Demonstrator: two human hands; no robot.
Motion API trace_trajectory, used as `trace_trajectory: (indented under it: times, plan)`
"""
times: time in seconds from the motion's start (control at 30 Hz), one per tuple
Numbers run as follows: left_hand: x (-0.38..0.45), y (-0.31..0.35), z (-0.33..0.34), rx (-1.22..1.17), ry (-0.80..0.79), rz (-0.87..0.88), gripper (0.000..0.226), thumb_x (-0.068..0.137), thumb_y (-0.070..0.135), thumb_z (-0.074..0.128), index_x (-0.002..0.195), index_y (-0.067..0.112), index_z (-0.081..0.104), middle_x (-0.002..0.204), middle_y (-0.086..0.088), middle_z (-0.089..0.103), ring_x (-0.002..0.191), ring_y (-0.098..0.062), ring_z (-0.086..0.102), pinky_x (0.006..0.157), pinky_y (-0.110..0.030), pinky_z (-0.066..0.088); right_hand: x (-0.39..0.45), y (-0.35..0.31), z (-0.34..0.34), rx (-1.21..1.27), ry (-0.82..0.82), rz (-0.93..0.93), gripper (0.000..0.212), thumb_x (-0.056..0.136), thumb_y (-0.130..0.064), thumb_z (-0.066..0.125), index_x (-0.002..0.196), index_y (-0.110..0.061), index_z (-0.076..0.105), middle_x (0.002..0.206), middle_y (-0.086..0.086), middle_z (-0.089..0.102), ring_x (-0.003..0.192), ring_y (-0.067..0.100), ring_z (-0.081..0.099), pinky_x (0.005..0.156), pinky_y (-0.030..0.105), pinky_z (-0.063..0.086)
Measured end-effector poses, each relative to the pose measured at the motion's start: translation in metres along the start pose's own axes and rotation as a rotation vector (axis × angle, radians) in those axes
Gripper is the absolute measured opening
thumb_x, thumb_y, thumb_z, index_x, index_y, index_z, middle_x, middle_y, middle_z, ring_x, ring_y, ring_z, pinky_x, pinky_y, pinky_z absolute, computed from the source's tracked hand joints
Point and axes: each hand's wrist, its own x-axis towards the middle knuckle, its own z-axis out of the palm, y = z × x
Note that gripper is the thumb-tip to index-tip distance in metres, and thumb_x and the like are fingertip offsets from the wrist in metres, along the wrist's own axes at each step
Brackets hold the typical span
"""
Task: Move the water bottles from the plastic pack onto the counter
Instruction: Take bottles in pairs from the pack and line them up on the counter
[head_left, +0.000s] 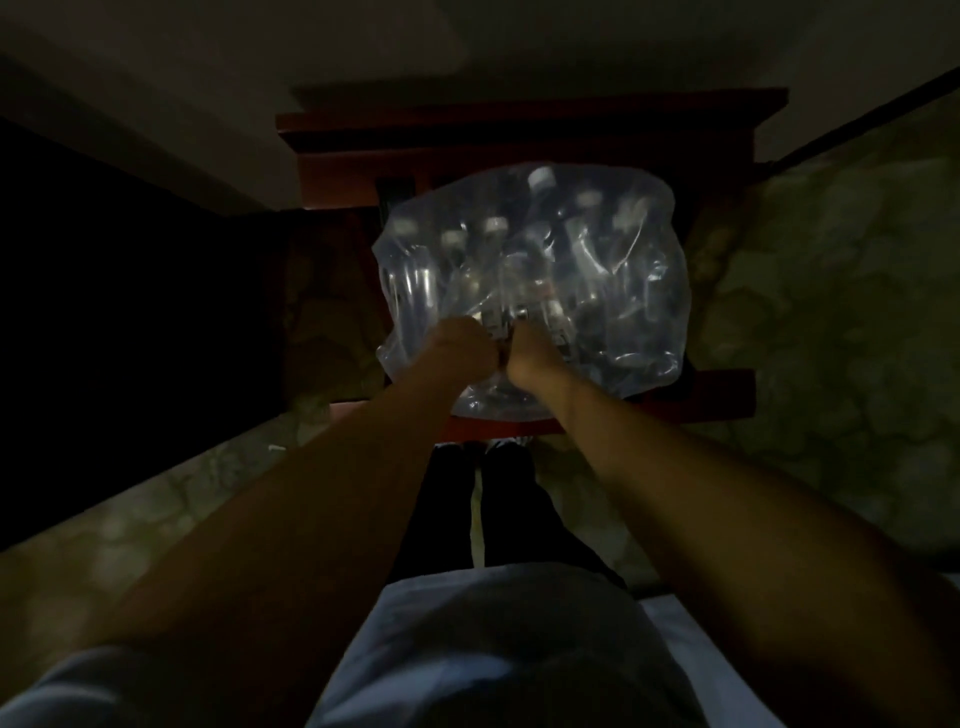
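Bottles (540, 244) with white caps are all inside the clear plastic pack (628, 312), which sits on a dark red wooden chair (717, 395). My left hand (462, 349) and right hand (531, 358) are both closed, pinching the film at its near side, close together.
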Motion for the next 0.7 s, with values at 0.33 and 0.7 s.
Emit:
trace_trajectory:
  times: [0.33, 0.7]
  plan:
    - [0.020, -0.007, 0.006, 0.085, 0.019, 0.060, 0.031, 0.099, 0.016, 0.047, 0.122, -0.002, 0.058, 0.128, -0.017, 0.059, 0.119, -0.028, 0.056, 0.095, -0.032, 0.045, 0.021, 0.000, -0.008, -0.128, 0.056, 0.004, 0.015, 0.092, -0.013, 0.051, 0.091, -0.006, 0.064, 0.102, 0.017, 0.069, 0.092, 0.031, 0.066, 0.076, 0.037, 0.055]
    - [0.029, -0.008, 0.029, -0.092, 0.037, -0.120, 0.061, 0.088, 0.015, 0.065, 0.141, 0.003, 0.037, 0.122, -0.016, 0.060, 0.109, -0.027, 0.062, 0.092, -0.039, 0.054, 0.026, 0.005, -0.009, -0.179, 0.113, 0.040, 0.026, 0.093, -0.012, 0.053, 0.117, -0.005, 0.058, 0.112, 0.014, 0.067, 0.101, 0.030, 0.065, 0.082, 0.038, 0.053]
